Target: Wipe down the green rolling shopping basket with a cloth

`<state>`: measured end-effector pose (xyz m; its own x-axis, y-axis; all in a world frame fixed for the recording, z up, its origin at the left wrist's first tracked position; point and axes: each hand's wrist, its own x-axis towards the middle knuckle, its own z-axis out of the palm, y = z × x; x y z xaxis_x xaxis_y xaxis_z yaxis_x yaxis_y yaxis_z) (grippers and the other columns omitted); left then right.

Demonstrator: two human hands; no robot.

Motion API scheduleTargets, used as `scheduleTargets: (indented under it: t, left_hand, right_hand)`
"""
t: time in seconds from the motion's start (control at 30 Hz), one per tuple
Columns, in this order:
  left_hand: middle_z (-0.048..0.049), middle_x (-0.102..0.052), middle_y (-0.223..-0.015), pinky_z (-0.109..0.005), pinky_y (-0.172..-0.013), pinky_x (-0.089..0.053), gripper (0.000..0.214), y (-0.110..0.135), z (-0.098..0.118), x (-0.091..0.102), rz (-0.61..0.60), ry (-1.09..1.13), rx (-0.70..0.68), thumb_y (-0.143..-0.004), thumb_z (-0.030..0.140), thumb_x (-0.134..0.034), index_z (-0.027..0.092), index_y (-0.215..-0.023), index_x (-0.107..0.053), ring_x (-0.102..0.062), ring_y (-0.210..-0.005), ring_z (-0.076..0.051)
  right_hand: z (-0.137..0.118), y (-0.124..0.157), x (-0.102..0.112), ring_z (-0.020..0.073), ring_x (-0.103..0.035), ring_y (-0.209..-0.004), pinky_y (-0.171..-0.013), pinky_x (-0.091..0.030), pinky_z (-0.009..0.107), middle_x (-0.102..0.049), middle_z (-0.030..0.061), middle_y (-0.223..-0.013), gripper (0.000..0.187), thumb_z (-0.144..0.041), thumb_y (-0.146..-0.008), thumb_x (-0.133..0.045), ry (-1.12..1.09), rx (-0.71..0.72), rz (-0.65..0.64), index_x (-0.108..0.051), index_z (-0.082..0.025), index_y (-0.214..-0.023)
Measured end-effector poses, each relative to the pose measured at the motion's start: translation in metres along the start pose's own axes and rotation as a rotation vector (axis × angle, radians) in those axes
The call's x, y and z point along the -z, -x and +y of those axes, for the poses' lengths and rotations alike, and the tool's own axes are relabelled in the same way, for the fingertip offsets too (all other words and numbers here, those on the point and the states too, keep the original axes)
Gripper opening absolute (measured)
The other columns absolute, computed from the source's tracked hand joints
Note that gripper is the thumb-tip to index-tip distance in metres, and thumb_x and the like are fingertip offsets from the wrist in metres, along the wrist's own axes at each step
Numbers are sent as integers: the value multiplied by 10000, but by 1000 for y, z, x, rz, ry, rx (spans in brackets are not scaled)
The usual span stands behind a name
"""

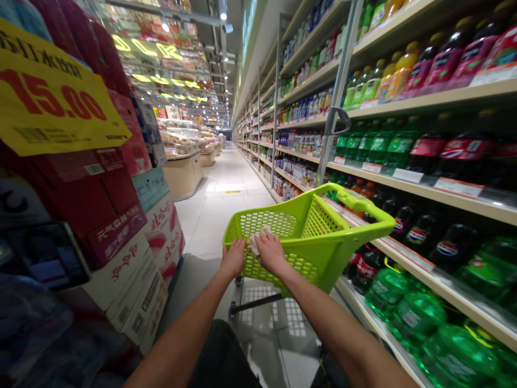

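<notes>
A lime-green plastic shopping cart (319, 258) with honeycomb holes in its sides stands sideways in front of me, its handle to the right. At its left end, my left hand (233, 258) grips the top rim, fingers bent over the edge. Just right of it, my right hand (270, 250) presses a pale, crumpled cloth (254, 242) against the same rim. The fingers of my right hand lie over the cloth and partly cover it. Below the basket, a dark metal frame bar (258, 304) and small wheels show.
Shelves of soda bottles (399, 137) line the right side, close to the cart handle. Large green bottles (420, 312) fill the bottom shelf. Stacked drink cartons (133, 264) rise on the left under a yellow price sign (52, 97). A tiled aisle (218, 205) runs ahead past display bins (181, 172).
</notes>
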<state>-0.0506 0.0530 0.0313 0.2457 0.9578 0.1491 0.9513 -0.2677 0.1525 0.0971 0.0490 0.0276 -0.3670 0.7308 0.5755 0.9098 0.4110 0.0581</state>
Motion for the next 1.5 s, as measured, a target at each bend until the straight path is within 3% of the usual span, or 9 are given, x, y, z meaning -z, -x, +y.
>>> scheduleTargets:
  t: [0.17,0.37,0.63,0.83,0.93,1.03,1.17,1.4,1.5]
  left_hand:
    - [-80,-324,-1400,-596,-1015,-145,651,4,0,0,11,-51,5,-709,-21,-275,234,-1307,-314,-256,-1300,-215]
    - [-104,-316,-1400,-588,-1031,-123,648,2,17,-3,51,95,54,-669,-15,-349,189,-1284,-361,-228,-1308,-249]
    - [-63,-669,-914,-295,-819,-467,164,-19,118,9,84,1804,130,-728,206,-548,152,-870,-609,-613,-868,-174]
    - [-33,-659,-867,-218,-800,-467,125,-21,130,24,49,2040,171,-761,219,-513,161,-852,-576,-614,-823,-100]
    - [-63,-646,-1001,-290,-846,-464,247,-19,121,28,-84,1850,78,-805,273,-431,157,-964,-581,-580,-981,-160]
    - [-92,-510,-1255,-381,-977,-361,384,-19,95,21,41,1247,102,-762,199,-458,154,-1141,-507,-430,-1188,-215]
    - [-111,-286,-1414,-511,-1058,-157,612,-17,58,-2,107,385,112,-679,95,-475,138,-1279,-363,-188,-1320,-249]
    - [-89,-190,-1449,-562,-1019,-209,679,-12,50,-6,-5,-23,23,-683,122,-438,154,-1338,-262,-141,-1333,-242]
    - [-72,-193,-1449,-593,-1012,-191,682,-11,50,-1,-18,-63,3,-682,104,-418,172,-1341,-257,-154,-1331,-234]
  right_hand:
    - [52,11,22,178,-532,-810,-727,-349,301,-643,59,-872,268,-206,-862,-425,73,20,-174,-546,-209,-1102]
    - [117,56,72,195,-526,-809,-735,-361,303,-630,79,-868,252,-155,-771,-490,26,-85,38,-612,-166,-991]
    - [51,26,48,176,-562,-911,-795,-459,283,-604,71,-1008,429,-88,-709,-417,-590,-269,386,-543,-169,-1111]
    - [26,20,41,208,-470,-1121,-924,-411,336,-488,121,-1219,319,-220,-809,-432,-573,-348,450,-573,-153,-1087]
    - [49,26,60,194,-519,-1049,-904,-430,349,-572,93,-1095,238,-150,-768,-467,-527,-232,391,-620,-183,-949]
    - [115,48,99,189,-537,-1009,-897,-438,368,-615,69,-1007,254,-103,-750,-455,-364,-121,373,-624,-206,-910]
    - [199,85,142,239,-467,-1116,-970,-360,472,-586,99,-1120,336,-91,-749,-423,-1,-319,536,-613,-185,-1010]
    - [156,76,80,171,-492,-1118,-949,-422,358,-612,47,-1115,356,-54,-795,-378,66,71,286,-640,-206,-983]
    - [180,77,97,187,-478,-1138,-977,-391,392,-604,68,-1128,325,-77,-805,-401,113,-25,316,-637,-195,-994]
